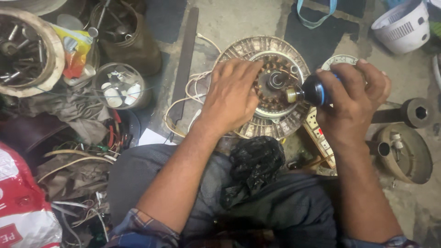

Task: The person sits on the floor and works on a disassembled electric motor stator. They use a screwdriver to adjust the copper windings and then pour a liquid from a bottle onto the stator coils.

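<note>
on the floor between your knees your left hand (229, 98) steadies the fan motor (268, 87) while your right hand (353, 98) grips a dark bottle (312, 91), nozzle seemingly at the hub; next calls for a gentle squeeze.

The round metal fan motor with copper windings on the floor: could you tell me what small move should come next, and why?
Probably tilt the dark bottle with the blue band in the right hand slightly down: its nozzle points at the round metal fan motor's central shaft, while the left hand steadies the motor.
</note>
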